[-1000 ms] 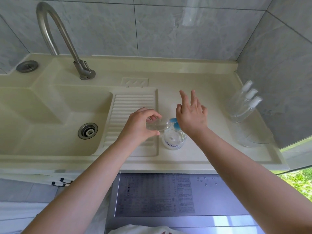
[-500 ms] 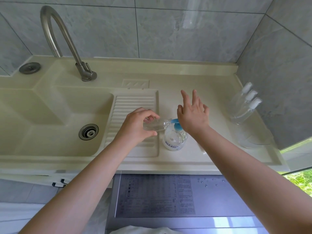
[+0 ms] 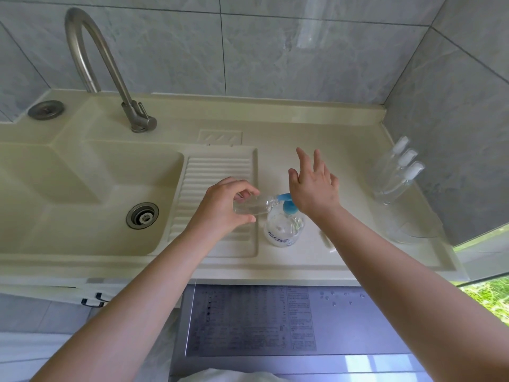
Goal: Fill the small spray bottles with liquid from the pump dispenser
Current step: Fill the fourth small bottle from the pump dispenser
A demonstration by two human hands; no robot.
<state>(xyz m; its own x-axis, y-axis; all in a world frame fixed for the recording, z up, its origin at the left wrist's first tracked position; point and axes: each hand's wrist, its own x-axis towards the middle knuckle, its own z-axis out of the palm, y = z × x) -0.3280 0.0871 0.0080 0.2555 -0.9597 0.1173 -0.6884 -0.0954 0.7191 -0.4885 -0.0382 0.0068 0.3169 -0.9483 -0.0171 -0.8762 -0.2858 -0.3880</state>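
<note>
Grey-tiled walls backed a cream bench (image 3: 316,260). Left hand (image 3: 223,208) gripped a small clear spray bottle (image 3: 252,209), tilted, mouth at the blue-topped pump dispenser (image 3: 285,221)'s nozzle; right hand (image 3: 312,186), fingers spread, pressed the pump. Any misalignment would likely spill liquid.

- The pump dispenser (image 3: 285,227), a clear bottle with a blue pump head standing on the counter, carries a white label near its base with blue characters printed on it; they look like a brand name, perhaps in Chinese script, but the strokes are too small and curved away to read.
- The grey panel (image 3: 256,321) below the counter edge bears a printed table: rows and columns of small dark text, with denser blocks of lines in its right-hand column. Not one word or number of it is legible.
</note>
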